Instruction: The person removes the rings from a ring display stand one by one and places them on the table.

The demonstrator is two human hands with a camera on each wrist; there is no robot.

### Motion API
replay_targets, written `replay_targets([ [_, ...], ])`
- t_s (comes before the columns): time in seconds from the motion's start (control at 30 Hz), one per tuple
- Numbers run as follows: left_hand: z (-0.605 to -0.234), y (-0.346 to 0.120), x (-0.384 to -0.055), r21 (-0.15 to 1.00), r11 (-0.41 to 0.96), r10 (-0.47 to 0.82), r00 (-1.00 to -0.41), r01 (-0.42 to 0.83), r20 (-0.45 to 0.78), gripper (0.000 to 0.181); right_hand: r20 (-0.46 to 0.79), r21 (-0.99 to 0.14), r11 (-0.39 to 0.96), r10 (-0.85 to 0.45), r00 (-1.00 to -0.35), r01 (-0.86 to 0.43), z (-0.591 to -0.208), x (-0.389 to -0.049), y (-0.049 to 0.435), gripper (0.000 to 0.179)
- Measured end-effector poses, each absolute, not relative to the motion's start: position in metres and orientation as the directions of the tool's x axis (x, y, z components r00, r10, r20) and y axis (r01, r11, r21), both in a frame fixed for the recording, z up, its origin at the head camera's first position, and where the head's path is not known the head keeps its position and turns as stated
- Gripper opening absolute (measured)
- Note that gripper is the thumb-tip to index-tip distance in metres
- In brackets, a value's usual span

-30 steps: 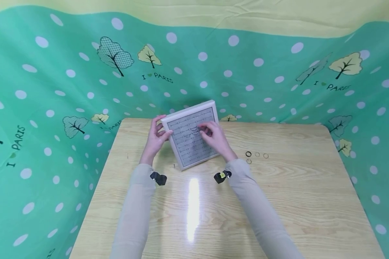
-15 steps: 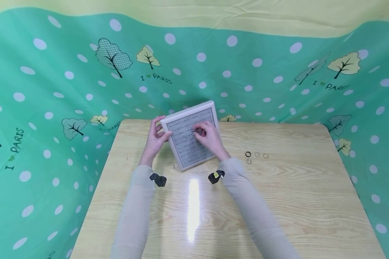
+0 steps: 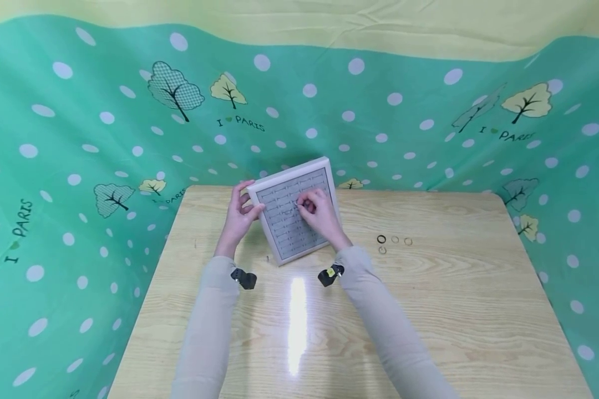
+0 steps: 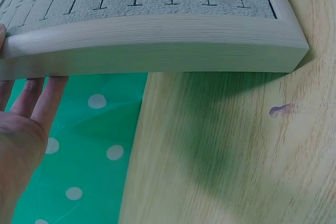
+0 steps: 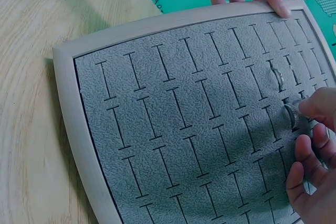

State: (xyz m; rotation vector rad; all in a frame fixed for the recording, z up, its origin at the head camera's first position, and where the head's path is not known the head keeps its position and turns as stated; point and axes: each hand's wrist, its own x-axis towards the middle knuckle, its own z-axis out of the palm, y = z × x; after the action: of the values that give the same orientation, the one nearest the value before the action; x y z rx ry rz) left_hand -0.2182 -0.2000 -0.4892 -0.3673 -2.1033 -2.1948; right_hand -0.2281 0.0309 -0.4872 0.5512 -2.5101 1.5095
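The right hand point(image 3: 319, 209) curls its fingers, thumb and fingertip pinching a silver ring point(image 5: 292, 116) at its ten o'clock. The left hand point(image 3: 239, 215) grips the tray point(image 3: 289, 230) at the tray's ten o'clock, thumb on the frame's face and fingers behind it; from there the pinched ring lies at about three o'clock. The tray sits between the two hands.

The pinched ring stands partly sunk in a slot, its band textured; a second ring point(image 5: 279, 79) sits just beside it, at eight o'clock in the head view. The tray has a pale frame round a fuzzy grey pad cut with rows of I-shaped slits. It tilts, its near corner low over the table point(image 3: 479, 288).

The tray's twelve o'clock corner reaches past the table's far edge, close to the green cloth point(image 3: 329, 100). A black ring point(image 3: 381, 243) and three thin rings point(image 3: 408, 245) lie at the right hand's four o'clock. Wood stretches widely toward three and six o'clock, with a streak of light at six. A tiny object point(image 4: 281, 110), too blurred to name, lies near the tray's seven o'clock.
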Motion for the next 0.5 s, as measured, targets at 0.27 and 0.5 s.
replay_targets([
  [0.27, -0.49, -0.2, -0.217, 0.976, -0.056, 0.103, -0.971, 0.211, 0.216, 0.062, 0.289, -0.849, 0.384, -0.239, -0.927, -0.364, -0.488, -0.224, 0.035, 0.009],
  [0.5, -0.489, -0.199, -0.217, 0.973, -0.066, 0.103, -0.968, 0.223, 0.229, 0.063, 0.251, -0.903, 0.313, -0.17, -0.953, -0.294, -0.491, -0.211, 0.042, 0.009],
])
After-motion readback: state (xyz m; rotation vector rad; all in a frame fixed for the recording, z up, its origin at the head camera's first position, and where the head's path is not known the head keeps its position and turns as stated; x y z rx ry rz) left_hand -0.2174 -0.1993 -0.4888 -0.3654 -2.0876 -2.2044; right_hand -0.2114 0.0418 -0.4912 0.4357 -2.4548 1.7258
